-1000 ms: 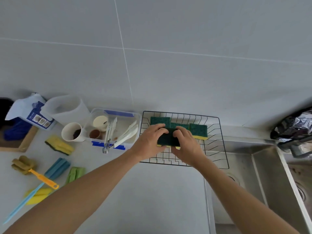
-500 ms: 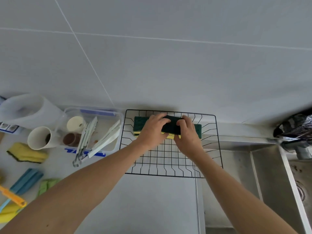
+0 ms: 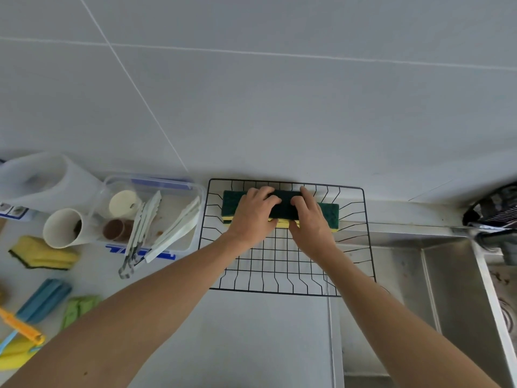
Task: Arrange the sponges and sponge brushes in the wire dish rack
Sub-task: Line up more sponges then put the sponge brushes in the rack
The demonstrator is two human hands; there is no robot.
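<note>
A black wire dish rack [image 3: 279, 293] sits on the counter against the wall. Along its back edge runs a row of green-topped yellow sponges: one at the left [image 3: 230, 204], one in the middle [image 3: 284, 210], one at the right [image 3: 330, 212]. My left hand [image 3: 253, 217] and my right hand [image 3: 310, 219] both grip the middle sponge, fingers curled over its green top and thumbs on its near yellow side. Much of that sponge is hidden by my hands.
Left of the rack stands a clear container [image 3: 193, 191] with tongs and small cups, plus a white cup [image 3: 63, 228]. A yellow sponge [image 3: 42, 253], blue sponge brush [image 3: 44, 299], green sponge [image 3: 78, 306] and orange-handled brush [image 3: 22, 327] lie further left. A steel sink [image 3: 447, 289] is right.
Both hands carried the middle sponge from the rack's centre toward the back wall, setting it in line with the two other sponges. The view also shifted to the right.
</note>
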